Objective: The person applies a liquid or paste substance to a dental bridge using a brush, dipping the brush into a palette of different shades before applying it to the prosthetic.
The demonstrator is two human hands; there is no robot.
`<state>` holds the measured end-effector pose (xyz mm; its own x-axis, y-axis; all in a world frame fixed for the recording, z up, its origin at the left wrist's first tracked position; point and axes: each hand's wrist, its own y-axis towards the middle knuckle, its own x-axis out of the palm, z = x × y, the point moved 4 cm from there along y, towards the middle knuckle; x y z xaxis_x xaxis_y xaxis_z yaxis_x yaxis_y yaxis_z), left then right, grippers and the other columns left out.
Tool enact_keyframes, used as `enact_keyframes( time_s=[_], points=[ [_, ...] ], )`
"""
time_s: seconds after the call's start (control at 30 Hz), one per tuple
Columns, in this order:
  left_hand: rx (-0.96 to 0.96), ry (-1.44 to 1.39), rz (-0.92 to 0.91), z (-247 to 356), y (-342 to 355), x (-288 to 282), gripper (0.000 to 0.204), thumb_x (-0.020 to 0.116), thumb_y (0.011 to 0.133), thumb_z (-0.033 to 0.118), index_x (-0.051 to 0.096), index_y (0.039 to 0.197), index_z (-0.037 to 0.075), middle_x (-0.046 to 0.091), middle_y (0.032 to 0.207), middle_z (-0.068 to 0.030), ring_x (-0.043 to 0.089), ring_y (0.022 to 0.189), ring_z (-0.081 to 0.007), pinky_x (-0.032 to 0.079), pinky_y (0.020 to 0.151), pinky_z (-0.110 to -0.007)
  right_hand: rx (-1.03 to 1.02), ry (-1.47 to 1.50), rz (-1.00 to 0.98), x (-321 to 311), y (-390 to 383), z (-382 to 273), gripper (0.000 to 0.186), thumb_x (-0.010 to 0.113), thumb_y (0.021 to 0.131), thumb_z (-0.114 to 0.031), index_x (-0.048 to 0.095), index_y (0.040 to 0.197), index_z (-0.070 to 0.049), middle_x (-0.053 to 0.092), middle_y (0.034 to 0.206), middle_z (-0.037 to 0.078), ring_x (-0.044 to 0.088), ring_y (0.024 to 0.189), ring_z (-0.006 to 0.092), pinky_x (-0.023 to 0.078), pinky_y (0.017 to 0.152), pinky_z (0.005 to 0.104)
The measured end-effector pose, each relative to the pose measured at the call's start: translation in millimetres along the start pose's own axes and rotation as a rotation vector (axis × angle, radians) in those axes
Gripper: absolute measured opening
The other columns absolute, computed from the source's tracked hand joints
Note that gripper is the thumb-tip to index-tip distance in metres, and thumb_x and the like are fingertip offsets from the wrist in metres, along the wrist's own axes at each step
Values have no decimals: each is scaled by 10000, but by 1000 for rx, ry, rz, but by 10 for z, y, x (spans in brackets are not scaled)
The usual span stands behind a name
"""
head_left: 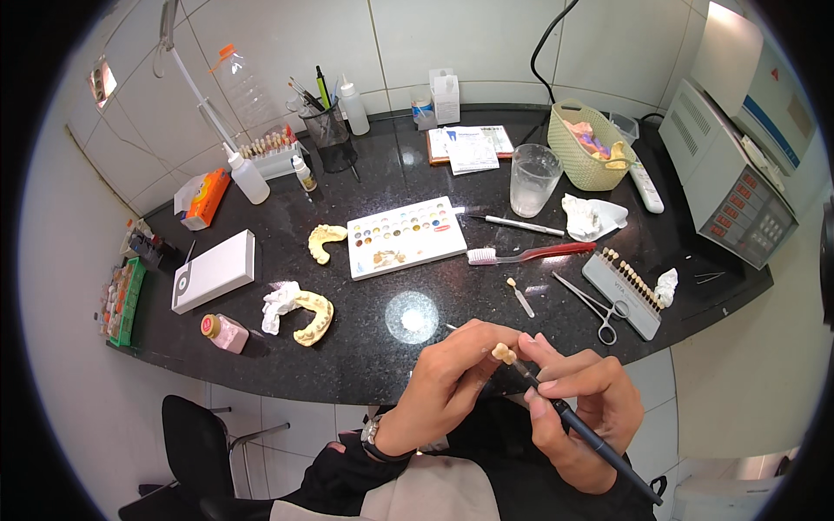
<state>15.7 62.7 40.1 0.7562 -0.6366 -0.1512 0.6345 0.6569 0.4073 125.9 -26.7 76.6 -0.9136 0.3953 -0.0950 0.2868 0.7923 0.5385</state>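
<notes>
Over the table's front edge, my left hand (456, 369) pinches a small cream dental crown (503, 352) between its fingertips. My right hand (591, 408) grips a dark-blue-handled brush (599, 445) like a pen. Its metal neck reaches up to the crown, where the fine tip is hard to make out. Beyond my hands lies a white palette (408, 260) with wells of coloured stain and smears of brown. A single tooth shade tab (520, 297) lies on the black table, near a pair of locking forceps (595, 306).
A red toothbrush (530, 253) and a slim instrument (521, 225) lie behind. Plaster dental models (314, 318) are at left, near a pink bottle (224, 333). A shade guide (621, 295) lies right, below a glass (534, 180), a basket (580, 169) and a furnace-like machine (730, 165).
</notes>
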Motion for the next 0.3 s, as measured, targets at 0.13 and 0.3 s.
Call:
enact_keyframes(
  time_s=[0.13, 0.3],
  points=[
    [-6, 12, -6, 12, 10, -12, 236, 483, 769, -95, 568, 973, -15, 593, 891, -105, 563, 765, -169, 442, 674, -273, -10, 6, 10, 7, 11, -5, 192, 636, 649, 63, 548, 811, 9, 619, 758, 121, 626, 893, 340, 427, 892, 472],
    [9, 10, -9, 9, 17, -22, 242, 488, 766, -91, 570, 980, -12, 596, 903, -105, 568, 770, -175, 444, 685, -274, -27, -15, -15, 6, 23, 0, 195, 638, 651, 59, 550, 816, 4, 623, 767, 118, 626, 885, 351, 427, 891, 475]
  ],
)
